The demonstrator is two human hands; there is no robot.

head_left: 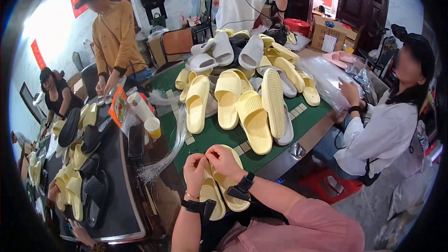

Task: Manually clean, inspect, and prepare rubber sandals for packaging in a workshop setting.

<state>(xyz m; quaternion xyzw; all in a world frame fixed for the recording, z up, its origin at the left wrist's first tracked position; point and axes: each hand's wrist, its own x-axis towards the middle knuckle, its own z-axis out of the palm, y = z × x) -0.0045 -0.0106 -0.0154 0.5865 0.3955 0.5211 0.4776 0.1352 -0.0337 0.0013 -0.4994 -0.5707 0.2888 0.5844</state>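
Observation:
A pair of pale yellow slide sandals (pixel 213 205) lies side by side close in front of me, partly covered by my hands and wrists. Over their upper ends, my left hand (pixel 195 170) and my right hand (pixel 224 161) meet with fingertips pinched together. Whatever sits between those fingers is too small to make out. Just beyond, on the green table top (pixel 210 142), rests a heap of yellow slide sandals (pixel 198 102) mixed with grey slide sandals (pixel 251 52). A bundle of thin clear strands (pixel 173 147) hangs over the table's edge left of my hands.
At left, a dark table (pixel 119 196) carries yellow and black sandals, with people's hands around it. A paper cup (pixel 152 127) stands between the tables. On the right, a person in white (pixel 382 135) reaches toward clear plastic bags (pixel 322 81), above a red stool (pixel 329 184).

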